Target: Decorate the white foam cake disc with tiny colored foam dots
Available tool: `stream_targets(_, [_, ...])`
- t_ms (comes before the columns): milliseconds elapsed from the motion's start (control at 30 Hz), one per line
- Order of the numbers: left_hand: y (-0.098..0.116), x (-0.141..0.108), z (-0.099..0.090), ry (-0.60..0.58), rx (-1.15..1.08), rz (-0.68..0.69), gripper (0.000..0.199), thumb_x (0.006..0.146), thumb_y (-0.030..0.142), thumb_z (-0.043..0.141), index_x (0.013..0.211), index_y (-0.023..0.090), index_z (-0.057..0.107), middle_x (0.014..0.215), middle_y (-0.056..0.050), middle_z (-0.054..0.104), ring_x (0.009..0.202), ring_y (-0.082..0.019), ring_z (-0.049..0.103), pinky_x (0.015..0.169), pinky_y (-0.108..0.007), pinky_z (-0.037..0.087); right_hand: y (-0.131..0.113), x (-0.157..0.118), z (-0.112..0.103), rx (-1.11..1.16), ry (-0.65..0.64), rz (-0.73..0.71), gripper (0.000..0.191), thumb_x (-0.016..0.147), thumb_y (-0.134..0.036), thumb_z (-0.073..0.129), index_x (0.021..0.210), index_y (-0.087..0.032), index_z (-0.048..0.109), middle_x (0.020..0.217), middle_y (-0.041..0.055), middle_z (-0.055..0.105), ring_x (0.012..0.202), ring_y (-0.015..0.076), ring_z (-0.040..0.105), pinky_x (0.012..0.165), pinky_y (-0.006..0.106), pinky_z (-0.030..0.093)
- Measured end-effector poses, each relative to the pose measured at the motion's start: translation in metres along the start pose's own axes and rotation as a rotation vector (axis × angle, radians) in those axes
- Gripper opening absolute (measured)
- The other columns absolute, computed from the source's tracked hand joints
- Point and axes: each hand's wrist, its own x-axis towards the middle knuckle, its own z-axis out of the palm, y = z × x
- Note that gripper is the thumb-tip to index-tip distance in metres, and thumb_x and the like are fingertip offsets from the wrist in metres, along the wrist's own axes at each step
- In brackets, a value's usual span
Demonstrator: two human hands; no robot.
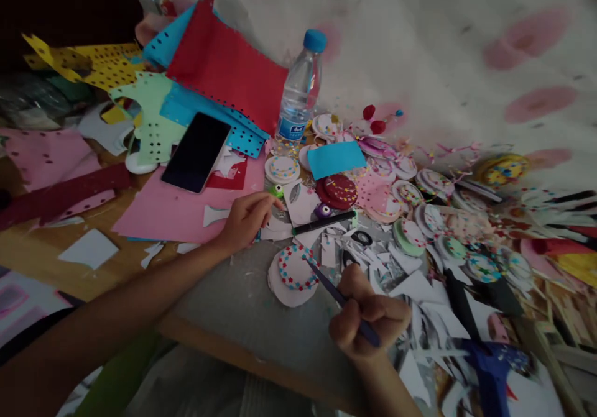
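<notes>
My right hand (370, 314) grips a slim blue pointed tool (333, 289), its tip down on the top of a small white hat (297, 271). Red and blue stars ring the hat's raised crown, and its wide brim lies flat on the grey work surface (242, 305). Left of and beyond the hat, my left hand (249, 221) hovers low with its fingers curled together; whatever they may hold is hidden. Close to its fingertips sit a green eye-like piece (277, 191) and white paper scraps. A black pen (323, 222) lies just past the hat.
A phone (196, 153) lies on pink sheet. Behind stand a water bottle (301, 87) and a folded red sheet (228, 63). Several decorated little hats, including a dark red one (336, 191), crowd the back right. White offcuts and a blue glue gun (489, 367) fill the right side.
</notes>
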Motion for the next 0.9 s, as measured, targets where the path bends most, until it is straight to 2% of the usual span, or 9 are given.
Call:
stream_targets(133, [0.0006,0.0007,-0.0001,-0.006,0.003,-0.04,0.03,0.093,0.029,0.044,0.082,0.016,0.069,0.048,0.006,0.042,0.044,-0.009,0.038,0.047,-0.023,0.029,-0.0013,0.0055,0.0011,0.087,0.019,-0.111,0.035,0.078,-0.004,0.047,0.067,-0.023,0.019,0.061,-0.0063,0.03,0.05,0.0098,0.029,0.053,0.029,0.031])
stream_targets(467, [0.0002,0.0009,0.0001,-0.003,0.005,-0.066,0.03,0.093,0.031,0.044,0.081,0.016,0.067,0.048,0.006,0.043,0.044,-0.009,0.037,0.047,-0.024,0.029,0.0015,-0.0001,0.0003,0.121,-0.021,-0.127,0.035,0.073,0.003,0.045,0.066,-0.022,0.021,0.065,-0.0051,0.032,0.058,0.011,0.032,0.058,0.031,0.031])
stream_targets(600, [0.0007,-0.0001,0.0,-0.029,0.042,-0.058,0.026,0.091,0.03,0.046,0.082,0.016,0.066,0.048,0.006,0.039,0.043,-0.01,0.035,0.046,-0.024,0.026,0.0003,0.0028,0.0014,0.184,-0.031,-0.132,0.034,0.07,0.005,0.042,0.066,-0.022,0.022,0.065,-0.0053,0.029,0.058,0.0112,0.029,0.058,0.03,0.025])
stream_targets(700, [0.0004,0.0002,-0.0008,-0.088,0.143,0.047,0.02,0.087,0.028,0.05,0.086,0.017,0.066,0.058,0.003,0.047,0.053,-0.012,0.042,0.052,-0.025,0.033,-0.001,0.0053,0.0021,0.187,-0.029,-0.113,0.034,0.067,0.006,0.042,0.066,-0.021,0.022,0.065,-0.0054,0.029,0.059,0.0115,0.028,0.058,0.03,0.023])
stream_targets(767, [0.0,0.0012,-0.002,-0.17,0.248,0.195,0.018,0.084,0.027,0.054,0.094,0.018,0.065,0.077,-0.002,0.057,0.072,-0.016,0.053,0.068,-0.029,0.042,-0.0013,0.0056,0.0022,0.168,-0.038,-0.111,0.035,0.067,0.006,0.043,0.066,-0.021,0.021,0.064,-0.0056,0.028,0.058,0.0116,0.028,0.058,0.03,0.024])
stream_targets(833, [0.0003,0.0025,-0.0035,-0.26,0.329,0.334,0.025,0.081,0.03,0.059,0.102,0.019,0.062,0.096,-0.006,0.059,0.094,-0.022,0.054,0.087,-0.036,0.04,-0.0014,0.0053,0.0021,0.152,-0.054,-0.115,0.035,0.067,0.005,0.043,0.065,-0.021,0.021,0.063,-0.0057,0.029,0.058,0.0117,0.028,0.058,0.03,0.024])
stream_targets(900, [0.0017,0.003,-0.0047,-0.33,0.363,0.397,0.033,0.079,0.034,0.062,0.109,0.02,0.059,0.108,-0.009,0.058,0.105,-0.026,0.05,0.097,-0.04,0.035,-0.0015,0.005,0.0021,0.148,-0.053,-0.116,0.035,0.067,0.005,0.043,0.065,-0.021,0.02,0.063,-0.0056,0.029,0.058,0.0117,0.028,0.058,0.03,0.024])
